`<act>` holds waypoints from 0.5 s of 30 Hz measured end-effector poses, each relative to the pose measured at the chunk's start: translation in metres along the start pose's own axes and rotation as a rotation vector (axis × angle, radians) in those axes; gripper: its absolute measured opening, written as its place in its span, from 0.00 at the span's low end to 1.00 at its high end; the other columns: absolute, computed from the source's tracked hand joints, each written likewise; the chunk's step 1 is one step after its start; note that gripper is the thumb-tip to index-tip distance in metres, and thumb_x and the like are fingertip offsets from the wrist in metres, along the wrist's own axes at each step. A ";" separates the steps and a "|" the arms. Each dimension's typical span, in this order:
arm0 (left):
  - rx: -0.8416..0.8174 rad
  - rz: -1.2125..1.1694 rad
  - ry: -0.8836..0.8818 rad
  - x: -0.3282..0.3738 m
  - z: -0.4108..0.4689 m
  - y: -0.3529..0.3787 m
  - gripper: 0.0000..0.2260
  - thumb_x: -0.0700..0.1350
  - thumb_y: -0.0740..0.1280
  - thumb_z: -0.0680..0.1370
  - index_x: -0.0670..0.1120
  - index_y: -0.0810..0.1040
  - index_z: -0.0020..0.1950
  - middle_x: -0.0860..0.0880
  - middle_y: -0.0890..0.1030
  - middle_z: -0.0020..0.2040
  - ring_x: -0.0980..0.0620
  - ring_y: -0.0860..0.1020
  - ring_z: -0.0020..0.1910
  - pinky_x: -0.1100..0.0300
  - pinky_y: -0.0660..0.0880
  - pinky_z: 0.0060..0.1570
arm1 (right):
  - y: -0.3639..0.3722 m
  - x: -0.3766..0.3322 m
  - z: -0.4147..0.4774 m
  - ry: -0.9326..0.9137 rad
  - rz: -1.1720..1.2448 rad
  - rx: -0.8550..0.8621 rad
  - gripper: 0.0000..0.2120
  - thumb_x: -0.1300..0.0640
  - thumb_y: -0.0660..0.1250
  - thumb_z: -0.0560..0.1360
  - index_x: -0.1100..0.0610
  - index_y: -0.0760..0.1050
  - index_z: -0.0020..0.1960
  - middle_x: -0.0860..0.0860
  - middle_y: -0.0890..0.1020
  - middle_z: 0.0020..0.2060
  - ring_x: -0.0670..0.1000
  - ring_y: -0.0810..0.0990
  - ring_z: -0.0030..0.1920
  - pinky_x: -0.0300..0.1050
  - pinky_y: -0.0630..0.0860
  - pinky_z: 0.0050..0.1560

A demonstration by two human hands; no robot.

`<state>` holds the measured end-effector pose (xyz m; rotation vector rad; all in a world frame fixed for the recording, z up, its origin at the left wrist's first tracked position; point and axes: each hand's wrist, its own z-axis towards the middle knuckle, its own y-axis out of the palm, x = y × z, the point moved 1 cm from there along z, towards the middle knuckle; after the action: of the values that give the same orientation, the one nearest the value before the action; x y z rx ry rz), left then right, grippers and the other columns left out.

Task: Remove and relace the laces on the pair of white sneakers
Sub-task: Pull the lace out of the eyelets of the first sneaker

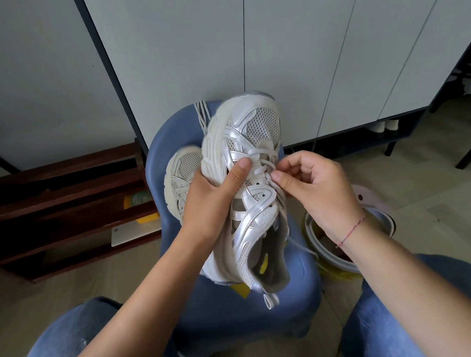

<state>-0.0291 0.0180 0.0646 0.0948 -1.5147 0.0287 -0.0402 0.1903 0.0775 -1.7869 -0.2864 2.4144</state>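
My left hand grips a white and silver sneaker from its side, thumb across the lower eyelets, toe pointing away from me. My right hand pinches the white lace at the eyelets on the shoe's right side. The lace crosses the lower eyelets only; a loose end trails down by the shoe's opening. The second white sneaker lies on the blue plastic chair behind my left hand. A loose white lace hangs over the chair's back.
White cabinet doors stand behind the chair. A dark wooden rack is on the floor at left. At right, beside the chair, sits a round bin with a lid. My knees in blue jeans frame the chair.
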 end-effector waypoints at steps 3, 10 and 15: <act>0.004 0.021 0.025 0.000 -0.001 0.002 0.31 0.64 0.74 0.68 0.51 0.77 0.67 0.51 0.84 0.58 0.50 0.82 0.58 0.44 0.75 0.64 | 0.003 0.001 -0.001 -0.047 -0.046 0.062 0.04 0.60 0.72 0.71 0.54 0.79 0.41 0.51 0.80 0.33 0.42 0.75 0.34 0.36 0.76 0.37; -0.031 0.046 0.005 0.001 0.002 -0.002 0.32 0.65 0.74 0.67 0.49 0.78 0.66 0.50 0.85 0.57 0.49 0.83 0.57 0.44 0.76 0.63 | -0.001 -0.001 -0.002 -0.191 -0.259 0.045 0.05 0.58 0.64 0.78 0.54 0.73 0.44 0.43 0.76 0.34 0.40 0.75 0.35 0.30 0.70 0.37; -0.045 0.075 -0.012 -0.001 0.001 -0.003 0.34 0.66 0.75 0.65 0.50 0.77 0.65 0.51 0.85 0.56 0.50 0.84 0.55 0.45 0.77 0.61 | -0.010 -0.007 0.002 -0.183 -0.065 0.013 0.06 0.61 0.61 0.78 0.55 0.70 0.43 0.46 0.77 0.33 0.43 0.74 0.32 0.38 0.73 0.39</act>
<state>-0.0297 0.0148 0.0637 0.0027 -1.5295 0.0541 -0.0399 0.1983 0.0867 -1.5291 -0.3405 2.5306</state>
